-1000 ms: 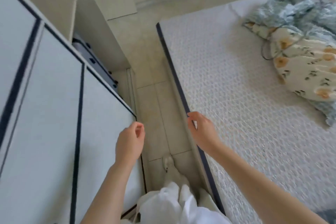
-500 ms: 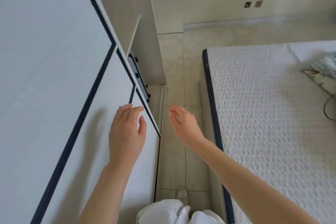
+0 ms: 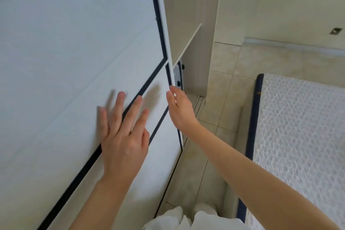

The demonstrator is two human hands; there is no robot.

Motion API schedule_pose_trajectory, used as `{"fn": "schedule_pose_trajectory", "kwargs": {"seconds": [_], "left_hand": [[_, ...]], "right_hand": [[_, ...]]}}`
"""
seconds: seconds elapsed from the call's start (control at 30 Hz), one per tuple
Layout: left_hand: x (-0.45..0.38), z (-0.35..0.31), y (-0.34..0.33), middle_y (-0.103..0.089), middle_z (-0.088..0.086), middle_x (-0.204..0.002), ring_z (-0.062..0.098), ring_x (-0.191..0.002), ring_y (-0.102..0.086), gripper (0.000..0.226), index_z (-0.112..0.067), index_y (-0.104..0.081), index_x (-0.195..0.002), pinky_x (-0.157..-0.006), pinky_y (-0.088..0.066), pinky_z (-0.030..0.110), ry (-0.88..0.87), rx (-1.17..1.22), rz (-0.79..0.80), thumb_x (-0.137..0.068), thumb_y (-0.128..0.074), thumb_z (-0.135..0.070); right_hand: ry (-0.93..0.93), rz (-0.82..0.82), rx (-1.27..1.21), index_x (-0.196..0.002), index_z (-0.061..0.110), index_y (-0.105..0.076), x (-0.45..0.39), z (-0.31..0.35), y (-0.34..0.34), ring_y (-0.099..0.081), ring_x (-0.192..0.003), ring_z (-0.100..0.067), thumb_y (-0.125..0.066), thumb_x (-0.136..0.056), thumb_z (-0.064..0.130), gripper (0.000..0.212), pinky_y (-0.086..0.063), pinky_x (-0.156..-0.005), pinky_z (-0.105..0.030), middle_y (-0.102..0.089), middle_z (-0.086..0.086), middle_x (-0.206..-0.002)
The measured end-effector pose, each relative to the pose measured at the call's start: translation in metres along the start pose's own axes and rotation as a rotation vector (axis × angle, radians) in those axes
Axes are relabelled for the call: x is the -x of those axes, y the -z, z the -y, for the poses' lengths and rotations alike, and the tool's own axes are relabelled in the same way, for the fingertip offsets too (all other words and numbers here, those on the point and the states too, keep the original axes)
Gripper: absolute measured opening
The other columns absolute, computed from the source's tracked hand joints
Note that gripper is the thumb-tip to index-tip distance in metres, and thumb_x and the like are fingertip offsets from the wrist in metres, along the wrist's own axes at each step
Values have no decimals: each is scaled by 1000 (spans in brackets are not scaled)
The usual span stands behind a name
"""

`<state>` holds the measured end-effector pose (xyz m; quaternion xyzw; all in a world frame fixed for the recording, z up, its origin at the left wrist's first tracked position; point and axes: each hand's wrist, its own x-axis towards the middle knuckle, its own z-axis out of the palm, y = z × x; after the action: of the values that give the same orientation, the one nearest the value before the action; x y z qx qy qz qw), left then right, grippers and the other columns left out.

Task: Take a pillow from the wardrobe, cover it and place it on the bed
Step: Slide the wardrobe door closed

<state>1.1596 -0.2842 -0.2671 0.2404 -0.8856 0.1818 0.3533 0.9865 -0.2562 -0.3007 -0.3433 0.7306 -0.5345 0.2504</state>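
The left hand (image 3: 123,136) lies flat, fingers spread, against the white sliding door (image 3: 74,61) of the wardrobe, low and left of the frame's centre, holding nothing. The right hand (image 3: 180,110) is at the door's free edge in the middle of the frame, its fingers (image 3: 170,97) touching or hooking round the dark-trimmed edge; whether they have closed on it I cannot tell, as the far side is hidden.

The step in hand looks like sliding this door aside to open the wardrobe, so the task is barely begun. No pillow is in view: it is presumably inside, behind the door or in the open bay at upper centre, where only a bare shelf (image 3: 186,45) and part of a grey, dark-edged object (image 3: 177,74) below it show. The bed (image 3: 302,136), a bare quilted mattress, fills the right of the frame, with a narrow strip of tiled floor (image 3: 220,110) between it and the wardrobe.

To do this well, the push should run along the floor track (image 3: 198,102) rather than into the panel: the flat palm drives by friction, the edge hand guides and pulls. Keep both forces level so the door does not tilt or bind, and keep fingertips clear of any overlap with a neighbouring panel. Open it wide enough to lift a bulky pillow out without snagging.
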Motion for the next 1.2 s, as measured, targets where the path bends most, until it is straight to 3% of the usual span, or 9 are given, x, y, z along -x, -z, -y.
{"fn": "schedule_pose_trajectory", "kwargs": {"seconds": [0.17, 0.33, 0.43, 0.57, 0.8, 1.2], "left_hand": [[2, 2, -2, -41, 6, -154, 33, -148, -23, 43, -11, -61, -131, -119, -4, 55, 65, -204, 90, -91, -46, -8], [0, -1, -7, -10, 4, -165, 27, -152, -4, 62, -12, -20, -156, -120, 7, 49, 133, -523, 220, -98, -35, -27], [-1, -2, -12, -3, 3, -166, 27, -152, 4, 66, -16, -11, -157, -119, 12, 50, 131, -612, 273, -101, -38, -37], [-5, -3, -18, -3, 2, -166, 27, -152, 4, 76, -20, -12, -157, -119, 12, 51, 117, -649, 306, -94, -49, -41], [-22, -7, -38, -3, 2, -166, 28, -152, 3, 86, -19, -12, -157, -119, 10, 52, 105, -684, 312, -90, -65, -26], [-77, -23, -92, -3, 5, -166, 30, -152, 5, 83, -16, -12, -157, -118, 10, 53, 84, -673, 300, -90, -61, -27]], "right_hand": [[-15, 113, -76, -154, 22, -9, -24, 20, -17, -13, -147, -17, -25, -97, 58, 70, -14, -103, -24, -9, -1, -163], [-6, 209, -135, -153, 24, 3, -37, 30, -28, 10, -148, -16, -26, -99, 55, 69, -7, -108, -27, 13, 1, -162], [-30, 233, -162, -151, 21, 17, -40, 27, -31, 19, -146, -13, -27, -95, 61, 82, 2, -108, -26, 22, -1, -160], [-37, 246, -180, -150, 25, 21, -47, 23, -31, 22, -144, -12, -26, -94, 63, 82, 5, -113, -31, 26, 0, -159], [-46, 226, -225, -150, 29, 19, -66, 21, -21, 21, -144, -8, -25, -95, 63, 78, 7, -107, -26, 24, 4, -160], [-28, 152, -243, -152, 28, 12, -132, 12, 13, 13, -146, -6, -26, -97, 57, 73, 0, -106, -21, 15, 7, -162]]}}
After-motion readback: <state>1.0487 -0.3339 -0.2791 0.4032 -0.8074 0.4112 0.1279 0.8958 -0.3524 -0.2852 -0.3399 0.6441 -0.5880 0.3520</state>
